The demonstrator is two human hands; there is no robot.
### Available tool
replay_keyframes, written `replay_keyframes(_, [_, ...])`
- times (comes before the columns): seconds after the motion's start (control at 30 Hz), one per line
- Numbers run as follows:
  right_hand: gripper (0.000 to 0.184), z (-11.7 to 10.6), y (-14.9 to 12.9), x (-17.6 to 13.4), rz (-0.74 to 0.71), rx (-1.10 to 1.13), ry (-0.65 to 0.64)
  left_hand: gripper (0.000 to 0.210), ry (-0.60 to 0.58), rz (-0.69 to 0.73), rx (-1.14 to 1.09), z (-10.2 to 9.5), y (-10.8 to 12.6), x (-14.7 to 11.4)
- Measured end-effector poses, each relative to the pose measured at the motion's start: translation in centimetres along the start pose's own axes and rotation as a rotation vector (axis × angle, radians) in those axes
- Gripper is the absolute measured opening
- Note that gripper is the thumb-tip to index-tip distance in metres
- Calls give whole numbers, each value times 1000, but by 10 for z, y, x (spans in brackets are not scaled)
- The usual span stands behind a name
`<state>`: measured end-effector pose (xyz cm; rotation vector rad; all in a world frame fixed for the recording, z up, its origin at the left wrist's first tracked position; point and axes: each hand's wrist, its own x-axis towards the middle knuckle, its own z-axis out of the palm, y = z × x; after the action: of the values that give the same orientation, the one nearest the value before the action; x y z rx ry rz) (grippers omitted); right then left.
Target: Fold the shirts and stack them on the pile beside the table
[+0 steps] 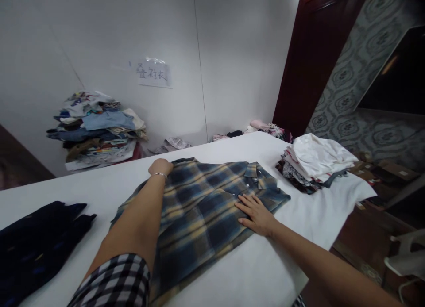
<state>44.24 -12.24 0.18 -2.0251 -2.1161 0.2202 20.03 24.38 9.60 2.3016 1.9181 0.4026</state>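
A plaid shirt (pixel 202 205) in blue, black and tan lies spread on a white-covered table (pixel 232 271), its buttoned collar pointing right. At the shirt's far left edge, my left hand (pixel 161 166) is curled closed on the fabric; its fingertips are hidden. My right hand (pixel 255 214) rests flat on the shirt front below the collar, fingers spread. Left of the shirt lies a dark navy garment (pixel 40 245), partly out of view.
A tall pile of clothes (pixel 102 130) stands at the back left by the wall. Folded garments topped with a white one (pixel 322 159) sit on the table's right side. More clothes (pixel 265 126) lie behind the far edge. A pale plastic stool (pixel 405 254) is at lower right.
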Motion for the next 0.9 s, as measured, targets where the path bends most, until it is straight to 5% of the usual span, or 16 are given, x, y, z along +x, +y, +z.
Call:
replay_keyframes(0.3, [64, 2, 1, 0, -17, 29, 16, 36, 146, -45, -136, -40, 44, -18])
replay_keyframes(0.43, [63, 6, 3, 0, -26, 27, 48, 37, 223, 58, -115, -50, 53, -30])
replay_keyframes(0.53, [63, 7, 4, 0, -31, 19, 56, 36, 290, 266, -91, -51, 69, -55])
replay_keyframes(0.6, [64, 6, 4, 0, -31, 18, 46, 33, 243, 550, -28, -40, 79, -88])
replay_keyframes(0.77, [65, 4, 2, 1, -23, 8, 27, 34, -133, 1344, 113, 24, 76, -203])
replay_keyframes(0.9, [65, 2, 3, 1, -17, -2, 7, 35, -73, 1183, 48, 53, 53, -254])
